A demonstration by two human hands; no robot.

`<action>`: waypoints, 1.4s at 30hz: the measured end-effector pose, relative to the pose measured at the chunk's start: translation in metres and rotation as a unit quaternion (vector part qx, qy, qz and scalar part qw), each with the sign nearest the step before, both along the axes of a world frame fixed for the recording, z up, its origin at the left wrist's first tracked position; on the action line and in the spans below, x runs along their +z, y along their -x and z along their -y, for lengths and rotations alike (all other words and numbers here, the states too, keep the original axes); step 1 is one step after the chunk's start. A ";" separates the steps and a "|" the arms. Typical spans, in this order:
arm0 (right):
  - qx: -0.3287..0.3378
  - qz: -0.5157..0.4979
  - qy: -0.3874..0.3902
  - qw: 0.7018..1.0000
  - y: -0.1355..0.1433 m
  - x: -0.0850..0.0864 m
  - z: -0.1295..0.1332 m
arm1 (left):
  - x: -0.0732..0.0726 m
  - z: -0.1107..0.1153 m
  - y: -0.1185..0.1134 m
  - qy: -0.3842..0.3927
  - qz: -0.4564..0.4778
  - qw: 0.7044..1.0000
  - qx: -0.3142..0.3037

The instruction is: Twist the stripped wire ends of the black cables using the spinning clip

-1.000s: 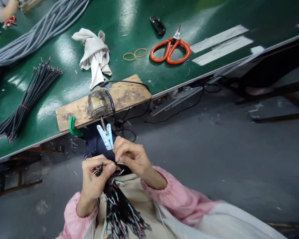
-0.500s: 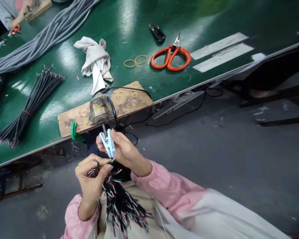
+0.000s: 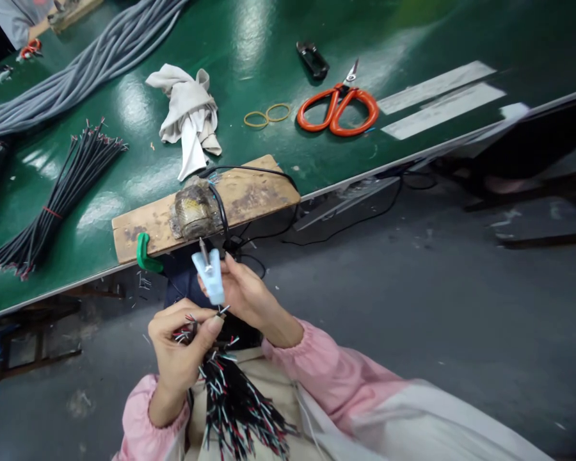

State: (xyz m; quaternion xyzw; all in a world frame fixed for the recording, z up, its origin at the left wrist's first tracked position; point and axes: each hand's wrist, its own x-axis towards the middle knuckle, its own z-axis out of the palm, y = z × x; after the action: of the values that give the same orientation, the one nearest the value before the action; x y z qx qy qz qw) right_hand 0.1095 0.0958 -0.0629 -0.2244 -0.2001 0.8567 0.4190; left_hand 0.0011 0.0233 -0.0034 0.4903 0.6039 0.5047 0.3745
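Note:
A pale blue clothespin (image 3: 210, 278) is fixed on the thin shaft of a small motor (image 3: 192, 208) and points down toward me; its outline looks smeared. My left hand (image 3: 180, 342) is closed, pinching the end of a black cable (image 3: 222, 313) between thumb and forefinger. Thin wires from that end reach up to the clothespin's jaws. More cable ends poke out behind my left fingers, and a black cable bundle (image 3: 242, 406) with red, white and green wire tips hangs below onto my lap. Just right of the clothespin, my right hand (image 3: 249, 294) is open, fingers loosely curved.
The motor is mounted on a wooden board (image 3: 254, 195) at the table edge, beside a green hook-shaped piece (image 3: 146, 254). On the green table (image 3: 249, 70) lie orange-handled scissors (image 3: 338, 109), black cutters (image 3: 313, 61), rubber bands (image 3: 267, 116), a cloth (image 3: 189, 115) and a tied cable bundle (image 3: 60, 198).
My right thumb and fingers have let go of the clothespin and moved slightly right. The clothespin has turned and blurred. My left hand still pinches the cable.

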 end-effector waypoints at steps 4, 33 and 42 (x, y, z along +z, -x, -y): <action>-0.036 0.086 -0.097 0.991 -0.020 0.003 0.010 | 0.001 0.003 0.000 0.038 0.026 0.996 -0.079; -0.098 0.234 -0.285 0.924 -0.041 0.035 0.022 | 0.002 0.006 -0.008 0.054 0.033 0.997 0.035; -0.237 0.204 -0.430 0.847 -0.035 0.023 0.031 | -0.002 0.010 -0.003 0.063 0.053 0.996 -0.023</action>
State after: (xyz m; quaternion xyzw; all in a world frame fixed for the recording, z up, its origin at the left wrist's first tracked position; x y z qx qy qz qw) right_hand 0.1442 0.0646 -0.0402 -0.2317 -0.5704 0.4941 0.6139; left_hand 0.0041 0.0132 -0.0054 0.4520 0.6025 0.4817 0.4479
